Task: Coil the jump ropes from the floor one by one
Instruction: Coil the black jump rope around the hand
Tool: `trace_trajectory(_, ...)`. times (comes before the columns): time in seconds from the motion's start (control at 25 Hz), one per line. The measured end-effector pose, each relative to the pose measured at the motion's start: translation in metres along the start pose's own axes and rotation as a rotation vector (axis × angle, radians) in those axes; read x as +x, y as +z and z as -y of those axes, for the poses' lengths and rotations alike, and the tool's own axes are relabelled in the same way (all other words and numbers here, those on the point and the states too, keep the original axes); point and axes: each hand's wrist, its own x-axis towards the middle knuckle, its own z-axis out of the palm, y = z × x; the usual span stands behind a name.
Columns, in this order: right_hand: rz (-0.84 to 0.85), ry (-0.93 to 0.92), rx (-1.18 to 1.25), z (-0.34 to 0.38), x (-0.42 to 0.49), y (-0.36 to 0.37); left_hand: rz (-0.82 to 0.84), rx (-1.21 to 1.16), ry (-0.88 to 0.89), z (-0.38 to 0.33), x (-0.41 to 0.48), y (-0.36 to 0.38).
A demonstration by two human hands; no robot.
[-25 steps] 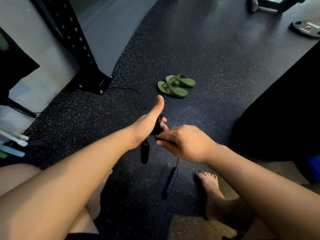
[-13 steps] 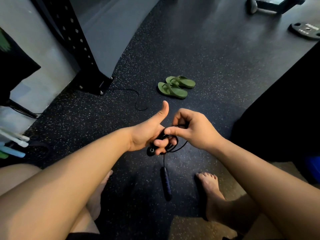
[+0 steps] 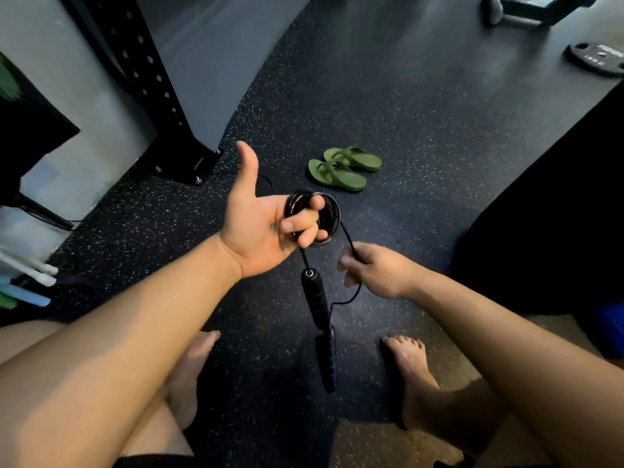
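The jump rope [image 3: 312, 216] sat as a small black coil looped round the curled fingers [image 3: 299, 226] of the left hand [image 3: 261, 224], thumb raised, above the floor [image 3: 422, 136]. One handle [image 3: 314, 300] dangled below; the other [image 3: 327, 361] hung lower. The right hand [image 3: 374, 270] pinched the slack cord. Winding looked nearly finished; the next move probably called for wrapping that last length on.
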Motion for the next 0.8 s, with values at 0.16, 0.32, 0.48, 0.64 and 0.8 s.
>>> trace_trajectory(0.16,0.146,-0.017,-0.09,0.009,-0.008,0.004,-0.192,0.005,0.084,0.002,0.006,-0.006)
trace_trajectory(0.32,0.096,-0.117,-0.118,0.025,-0.015,0.002,-0.254,0.001,0.093,0.007,0.011,-0.012)
trace_trajectory(0.48,0.03,-0.279,-0.211,0.031,-0.019,0.002,-0.297,0.04,0.117,0.011,0.013,-0.012)
trace_trajectory(0.64,0.009,-0.395,-0.249,0.036,-0.023,0.0,-0.307,0.196,0.061,0.025,0.017,-0.006)
trace_trajectory(0.8,0.017,-0.418,-0.255,0.039,-0.024,0.001,-0.299,0.411,-0.05,0.035,0.02,0.0)
